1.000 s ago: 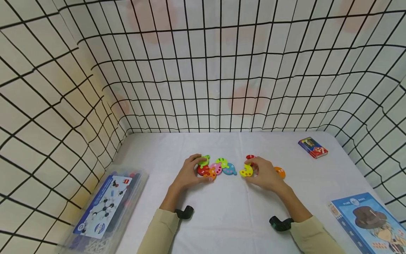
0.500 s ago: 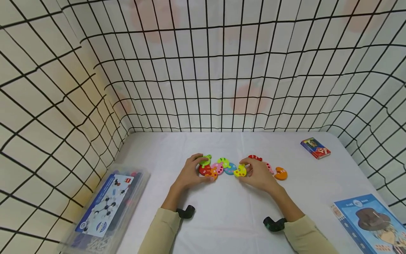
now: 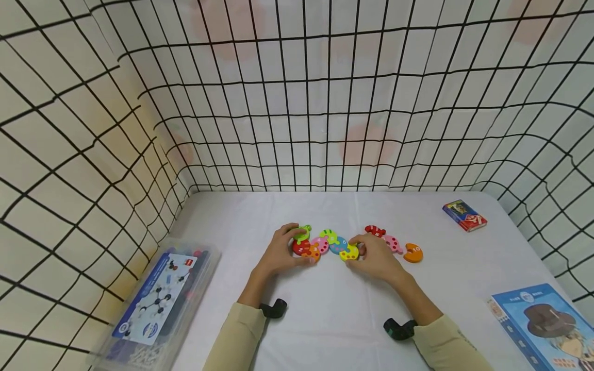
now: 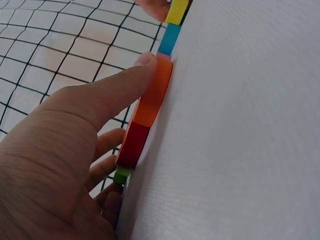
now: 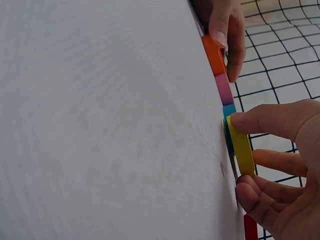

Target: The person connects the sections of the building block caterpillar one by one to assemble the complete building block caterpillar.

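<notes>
i see a dotted yellow piece (image 3: 349,254) pinched by right hand (image 3: 377,257), beside blue piece (image 3: 338,245); left hand (image 3: 280,252) grips orange piece (image 4: 156,95).

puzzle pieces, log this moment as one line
left hand: holds orange piece and green piece | right hand: pinches yellow piece at blue piece | farther right: striped red piece, pink piece, notched orange piece

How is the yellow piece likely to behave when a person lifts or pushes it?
The yellow piece is probably stiff: its thick edge shows no bend in the pinch of the right hand. It may be light, being small beside the hand. Its flat shape suggests sliding rather than rolling, perhaps nudging the blue piece.
</notes>
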Available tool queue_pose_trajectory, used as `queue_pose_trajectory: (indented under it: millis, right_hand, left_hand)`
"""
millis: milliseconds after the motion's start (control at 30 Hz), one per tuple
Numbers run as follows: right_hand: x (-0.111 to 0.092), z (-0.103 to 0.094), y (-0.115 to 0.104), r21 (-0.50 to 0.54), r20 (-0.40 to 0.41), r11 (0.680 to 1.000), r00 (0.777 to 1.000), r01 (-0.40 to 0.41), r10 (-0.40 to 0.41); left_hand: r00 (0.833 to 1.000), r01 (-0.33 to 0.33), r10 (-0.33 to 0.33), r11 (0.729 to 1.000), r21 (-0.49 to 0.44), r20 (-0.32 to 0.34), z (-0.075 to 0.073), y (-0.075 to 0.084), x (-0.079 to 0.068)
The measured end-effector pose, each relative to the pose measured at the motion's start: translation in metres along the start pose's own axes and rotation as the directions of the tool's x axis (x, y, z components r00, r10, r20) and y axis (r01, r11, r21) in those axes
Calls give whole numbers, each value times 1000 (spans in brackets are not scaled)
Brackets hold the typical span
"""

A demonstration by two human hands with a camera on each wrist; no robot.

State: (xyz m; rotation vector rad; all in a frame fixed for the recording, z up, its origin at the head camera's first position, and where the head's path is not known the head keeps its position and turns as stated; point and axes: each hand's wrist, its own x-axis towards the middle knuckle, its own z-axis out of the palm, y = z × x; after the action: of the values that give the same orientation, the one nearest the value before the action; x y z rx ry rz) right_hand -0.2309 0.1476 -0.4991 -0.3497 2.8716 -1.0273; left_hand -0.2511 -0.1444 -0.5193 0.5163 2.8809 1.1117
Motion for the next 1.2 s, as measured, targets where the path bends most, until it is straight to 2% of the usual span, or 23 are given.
queue_pose_trajectory:
  millis: [200, 533, 800, 967, 1200]
  right_hand:
    - [1, 1, -2, -4, 5, 1000, 1000, -28, 28]
    - [2, -7, 0, 6, 30, 1000, 999, -18, 18]
    - [4, -31, 23, 5, -99, 996, 991, 94, -93]
    - [6, -43, 37, -22, -120, 998, 991, 54, -56]
    - [14, -48, 47, -43, -106, 999, 994, -1, -4]
  left_hand:
    - [1000, 5, -5, 1000, 3, 2, -1, 2, 1]
    - [1000, 23, -23, 1000, 13, -20, 4, 1, 4]
    - [999, 41, -41, 999, 10, 3, 2, 2, 3]
    - [999, 42, -41, 999, -18, 27, 0, 3, 2]
    - [999, 24, -23, 1000, -9, 49, 0, -1, 2]
